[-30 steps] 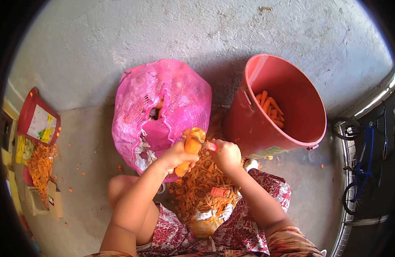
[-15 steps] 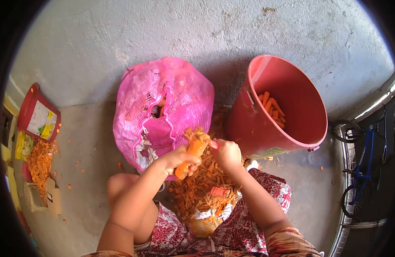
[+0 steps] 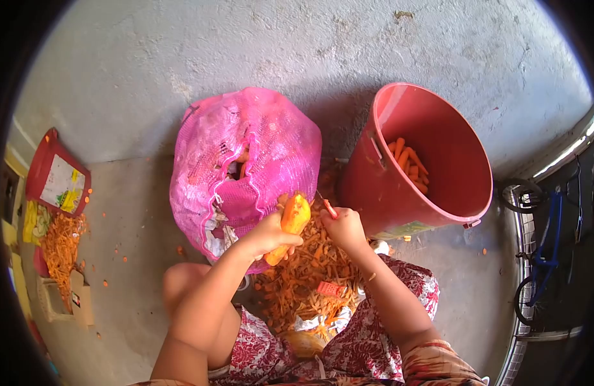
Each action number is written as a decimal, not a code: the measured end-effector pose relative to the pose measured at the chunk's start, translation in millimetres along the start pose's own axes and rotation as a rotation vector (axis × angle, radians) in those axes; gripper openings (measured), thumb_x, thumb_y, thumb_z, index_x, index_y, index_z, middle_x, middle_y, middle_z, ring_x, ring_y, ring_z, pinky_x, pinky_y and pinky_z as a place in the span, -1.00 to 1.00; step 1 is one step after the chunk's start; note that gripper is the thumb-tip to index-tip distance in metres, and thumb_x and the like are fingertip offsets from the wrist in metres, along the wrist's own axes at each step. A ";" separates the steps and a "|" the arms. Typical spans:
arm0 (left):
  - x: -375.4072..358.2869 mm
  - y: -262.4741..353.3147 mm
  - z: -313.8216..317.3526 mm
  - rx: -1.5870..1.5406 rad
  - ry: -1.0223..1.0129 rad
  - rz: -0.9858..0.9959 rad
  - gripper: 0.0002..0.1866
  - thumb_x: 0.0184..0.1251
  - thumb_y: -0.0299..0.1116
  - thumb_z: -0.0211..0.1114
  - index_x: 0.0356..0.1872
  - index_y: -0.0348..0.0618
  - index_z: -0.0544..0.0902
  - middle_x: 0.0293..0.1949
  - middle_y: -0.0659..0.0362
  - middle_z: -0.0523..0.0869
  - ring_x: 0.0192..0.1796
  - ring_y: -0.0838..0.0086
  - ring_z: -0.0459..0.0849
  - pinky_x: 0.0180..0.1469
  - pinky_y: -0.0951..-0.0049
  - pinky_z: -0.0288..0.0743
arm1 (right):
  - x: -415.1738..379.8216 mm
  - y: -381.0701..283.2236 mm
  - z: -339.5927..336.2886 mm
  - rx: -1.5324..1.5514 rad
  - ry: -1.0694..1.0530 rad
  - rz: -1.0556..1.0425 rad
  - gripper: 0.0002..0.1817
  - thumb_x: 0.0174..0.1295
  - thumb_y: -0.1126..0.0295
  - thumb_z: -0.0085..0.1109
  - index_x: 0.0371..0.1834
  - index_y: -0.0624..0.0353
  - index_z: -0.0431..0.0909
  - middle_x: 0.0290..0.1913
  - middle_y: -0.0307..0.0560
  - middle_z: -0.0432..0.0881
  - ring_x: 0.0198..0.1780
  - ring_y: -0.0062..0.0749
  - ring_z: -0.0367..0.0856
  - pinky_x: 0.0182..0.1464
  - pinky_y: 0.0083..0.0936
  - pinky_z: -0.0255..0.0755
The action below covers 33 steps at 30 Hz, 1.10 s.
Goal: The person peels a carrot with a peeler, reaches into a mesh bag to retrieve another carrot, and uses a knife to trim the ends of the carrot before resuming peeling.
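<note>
A thick carrot point(image 3: 294, 217) is tilted upright in my left hand point(image 3: 269, 239), whose fingers are wrapped round its lower half. My right hand point(image 3: 346, 228) is closed on a small red-handled knife point(image 3: 330, 208), its thin blade pointing up and left, apart from the carrot. Below both hands lies a heap of orange peelings point(image 3: 303, 276) between my legs. A red plastic piece with a grid pattern point(image 3: 331, 289) rests on that heap.
Ahead on the left stands a pink mesh sack point(image 3: 271, 138). A tall red bucket point(image 3: 348, 186) with peeled carrots point(image 3: 409, 162) inside leans at the right. More shreds point(image 3: 64, 241) and a small red bucket point(image 3: 43, 170) sit far left; a blue bicycle point(image 3: 549, 248) is far right.
The knife has come away from the carrot's upper end, and my right hand has shifted slightly right. Peel that clung to the carrot's top is gone, leaving a smooth orange surface.
</note>
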State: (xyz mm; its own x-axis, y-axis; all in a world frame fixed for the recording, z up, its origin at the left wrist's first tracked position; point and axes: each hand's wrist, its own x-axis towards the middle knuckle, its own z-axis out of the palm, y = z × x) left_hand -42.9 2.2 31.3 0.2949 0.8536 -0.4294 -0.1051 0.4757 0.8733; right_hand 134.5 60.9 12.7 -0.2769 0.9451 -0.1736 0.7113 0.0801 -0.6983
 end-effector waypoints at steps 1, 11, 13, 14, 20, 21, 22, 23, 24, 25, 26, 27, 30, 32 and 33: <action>-1.0 0.5 -0.7 -0.033 -0.029 -0.014 -0.64 -0.07 -0.58 0.23 -0.19 -0.23 0.34 -0.48 0.17 0.48 -0.61 0.53 0.51 -0.62 0.54 0.42 | -2.6 -6.3 -5.0 -0.033 0.031 -0.077 -0.72 0.02 0.22 0.02 -0.57 0.25 0.52 -0.57 0.16 0.52 -0.48 -0.01 0.52 -0.41 -0.26 0.40; -2.8 2.5 -2.6 0.016 -0.105 -0.049 -0.67 -0.10 -0.58 0.24 -0.25 -0.26 0.37 -0.53 0.17 0.49 -0.61 0.52 0.51 -0.61 0.52 0.42 | -21.1 -8.4 -6.2 -0.317 0.076 -0.371 -0.77 -0.04 0.23 0.13 -0.69 0.13 0.48 -0.66 0.04 0.48 -0.56 -0.06 0.50 -0.49 -0.28 0.39; -6.3 4.5 2.0 0.136 -0.043 0.050 -0.63 -0.12 -0.56 0.23 -0.20 -0.29 0.38 -0.51 0.16 0.51 -0.60 0.51 0.53 -0.60 0.52 0.42 | -20.4 -7.2 -4.8 -0.345 0.089 -0.336 -0.76 -0.02 0.22 0.09 -0.67 0.12 0.49 -0.65 0.03 0.50 -0.54 -0.08 0.52 -0.47 -0.28 0.41; -6.7 5.0 4.6 0.195 -0.014 0.101 -0.61 -0.13 -0.56 0.23 -0.18 -0.31 0.39 -0.50 0.16 0.52 -0.60 0.50 0.54 -0.60 0.52 0.42 | -19.6 -6.0 -3.6 -0.363 0.092 -0.311 -0.77 0.00 0.22 0.06 -0.65 0.12 0.50 -0.63 0.02 0.52 -0.53 -0.10 0.54 -0.45 -0.28 0.43; -2.9 1.1 13.3 0.486 0.222 0.132 -0.60 -0.14 -0.60 0.19 -0.16 -0.25 0.37 -0.52 0.18 0.49 -0.60 0.51 0.52 -0.56 0.51 0.42 | -18.3 -5.4 6.8 -0.425 0.115 -0.185 -0.75 0.05 0.23 -0.02 -0.62 0.13 0.51 -0.59 0.04 0.55 -0.50 -0.09 0.57 -0.41 -0.28 0.45; -1.2 -1.5 11.2 0.419 0.176 0.117 -0.59 -0.15 -0.59 0.20 -0.16 -0.26 0.37 -0.52 0.17 0.50 -0.58 0.50 0.53 -0.55 0.51 0.42 | -17.9 -5.2 7.4 -0.436 0.114 -0.175 -0.75 0.05 0.23 -0.03 -0.61 0.14 0.51 -0.59 0.05 0.55 -0.50 -0.09 0.57 -0.41 -0.28 0.45; 1.0 -5.3 7.4 0.351 0.131 0.101 -0.57 -0.17 -0.59 0.21 -0.15 -0.27 0.37 -0.52 0.17 0.51 -0.56 0.50 0.54 -0.53 0.50 0.43 | -16.9 -5.2 7.5 -0.427 0.106 -0.170 -0.75 0.06 0.23 -0.03 -0.60 0.13 0.51 -0.58 0.05 0.55 -0.50 -0.09 0.57 -0.41 -0.28 0.45; 1.4 -7.5 4.6 0.282 0.088 0.086 -0.56 -0.19 -0.58 0.22 -0.15 -0.28 0.37 -0.51 0.16 0.52 -0.54 0.49 0.55 -0.52 0.50 0.43 | -15.5 -5.3 7.2 -0.419 0.096 -0.167 -0.75 0.06 0.23 -0.04 -0.59 0.13 0.51 -0.58 0.05 0.55 -0.50 -0.09 0.57 -0.40 -0.28 0.45; -1.2 -4.5 3.9 0.206 0.046 0.022 -0.55 -0.19 -0.57 0.23 -0.15 -0.29 0.37 -0.51 0.16 0.52 -0.53 0.49 0.55 -0.51 0.50 0.43 | -14.7 -5.0 7.4 -0.411 0.085 -0.163 -0.75 0.06 0.23 -0.04 -0.58 0.13 0.51 -0.57 0.05 0.55 -0.49 -0.09 0.57 -0.40 -0.27 0.45; -4.9 1.9 3.5 0.132 0.005 -0.042 -0.55 -0.20 -0.57 0.23 -0.14 -0.29 0.37 -0.51 0.17 0.52 -0.52 0.48 0.55 -0.49 0.51 0.43 | -13.9 -4.6 8.1 -0.423 0.076 -0.160 -0.75 0.06 0.23 -0.05 -0.57 0.13 0.52 -0.57 0.05 0.55 -0.49 -0.09 0.57 -0.40 -0.28 0.45; -6.9 5.4 3.5 0.058 -0.039 -0.105 -0.55 -0.20 -0.56 0.23 -0.14 -0.29 0.38 -0.50 0.17 0.52 -0.51 0.48 0.56 -0.48 0.51 0.43 | -13.2 -3.9 8.7 -0.435 0.069 -0.155 -0.75 0.07 0.22 -0.05 -0.56 0.13 0.52 -0.57 0.06 0.55 -0.49 -0.09 0.57 -0.40 -0.28 0.45; -5.0 -1.3 3.8 0.297 0.090 0.027 -0.58 -0.19 -0.56 0.23 -0.18 -0.30 0.38 -0.50 0.15 0.52 -0.53 0.51 0.56 -0.53 0.51 0.42 | -12.5 -2.8 9.3 -0.447 0.062 -0.149 -0.75 0.07 0.22 -0.05 -0.56 0.13 0.52 -0.56 0.06 0.56 -0.49 -0.08 0.57 -0.40 -0.28 0.45; 0.0 -15.0 8.1 0.693 0.303 0.222 -0.62 -0.17 -0.54 0.25 -0.23 -0.32 0.39 -0.47 0.07 0.54 -0.52 0.50 0.57 -0.57 0.49 0.42 | -11.4 1.7 17.7 -0.438 0.061 -0.125 -0.75 0.07 0.23 -0.05 -0.57 0.14 0.52 -0.58 0.07 0.55 -0.49 -0.08 0.57 -0.39 -0.27 0.45; -6.0 -2.1 12.8 0.521 0.230 0.073 -0.57 -0.19 -0.49 0.27 -0.20 -0.34 0.38 -0.42 0.01 0.56 -0.46 0.38 0.60 -0.48 0.43 0.46 | -12.6 -2.5 14.0 -0.411 0.069 -0.091 -0.74 0.05 0.21 -0.03 -0.59 0.13 0.53 -0.58 0.08 0.54 -0.48 -0.04 0.55 -0.38 -0.23 0.43; -6.0 -2.5 9.5 0.396 0.155 0.042 -0.56 -0.20 -0.49 0.28 -0.19 -0.34 0.37 -0.42 -0.01 0.56 -0.46 0.37 0.60 -0.47 0.42 0.46 | -13.2 -5.3 13.3 -0.395 0.071 -0.077 -0.74 0.04 0.20 -0.03 -0.60 0.12 0.54 -0.59 0.08 0.53 -0.47 -0.03 0.54 -0.37 -0.21 0.43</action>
State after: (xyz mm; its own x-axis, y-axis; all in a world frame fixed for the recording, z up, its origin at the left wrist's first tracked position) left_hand -35.4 -6.1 33.8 0.1490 0.9067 -0.3945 0.2673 0.3472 0.8989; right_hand 125.7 43.8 9.4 -0.3036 0.9500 -0.0728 0.8875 0.2542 -0.3843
